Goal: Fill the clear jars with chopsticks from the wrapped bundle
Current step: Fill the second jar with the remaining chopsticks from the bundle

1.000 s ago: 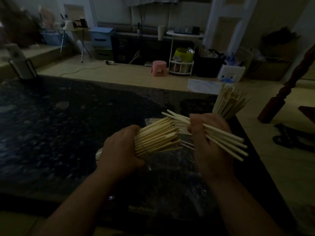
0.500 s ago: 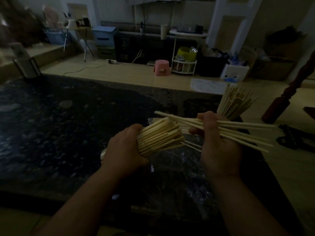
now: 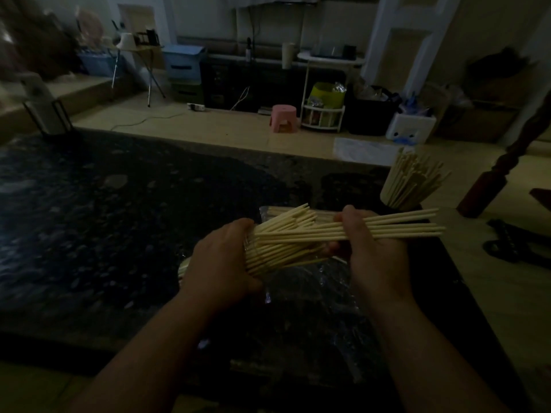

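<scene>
My left hand [image 3: 219, 260] grips a thick bundle of pale wooden chopsticks [image 3: 283, 248] above the dark stone table, its tips fanning up to the right. My right hand [image 3: 372, 248] holds a smaller handful of chopsticks [image 3: 396, 226] drawn out sideways, their ends sticking out to the right. A jar [image 3: 408, 181] packed with upright chopsticks stands at the table's far right corner; its glass is hard to make out in the dim light. Crinkled clear wrapping [image 3: 310, 293] lies on the table under my hands.
The dark speckled table [image 3: 119, 219] spreads wide to the left. Beyond its far edge is a tan floor with a pink stool [image 3: 283, 117], a white rack and storage boxes. A dark turned wooden post [image 3: 495, 177] stands off the right edge.
My right hand's handful has swung from slanting down to nearly level and slid further right out of the bundle. The left hand has held the bundle steady.
</scene>
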A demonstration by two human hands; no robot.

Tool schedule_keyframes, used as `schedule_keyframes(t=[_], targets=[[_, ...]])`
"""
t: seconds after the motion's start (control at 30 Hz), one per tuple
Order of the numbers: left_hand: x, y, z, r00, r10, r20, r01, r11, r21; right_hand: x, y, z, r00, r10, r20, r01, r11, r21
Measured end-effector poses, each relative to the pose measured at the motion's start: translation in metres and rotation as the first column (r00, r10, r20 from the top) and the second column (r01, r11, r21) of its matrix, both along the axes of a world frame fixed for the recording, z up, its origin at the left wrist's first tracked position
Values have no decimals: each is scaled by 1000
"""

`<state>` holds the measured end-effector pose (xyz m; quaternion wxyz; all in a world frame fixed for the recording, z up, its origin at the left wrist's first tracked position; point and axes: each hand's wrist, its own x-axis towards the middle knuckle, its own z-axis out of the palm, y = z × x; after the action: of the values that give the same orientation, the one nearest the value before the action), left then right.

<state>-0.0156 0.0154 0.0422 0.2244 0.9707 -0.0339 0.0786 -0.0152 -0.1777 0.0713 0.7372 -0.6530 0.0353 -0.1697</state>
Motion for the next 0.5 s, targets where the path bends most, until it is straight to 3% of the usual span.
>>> schedule_keyframes(t=[0.37, 0.5], targets=[[1, 0, -2, 1000, -20, 13, 20, 1000, 24, 3, -9, 0, 997, 76, -19, -77, 996, -45], [1, 0, -3, 1000, -17, 24, 17, 1000, 23, 4, -10, 1, 999, 27, -18, -28, 998, -49]])
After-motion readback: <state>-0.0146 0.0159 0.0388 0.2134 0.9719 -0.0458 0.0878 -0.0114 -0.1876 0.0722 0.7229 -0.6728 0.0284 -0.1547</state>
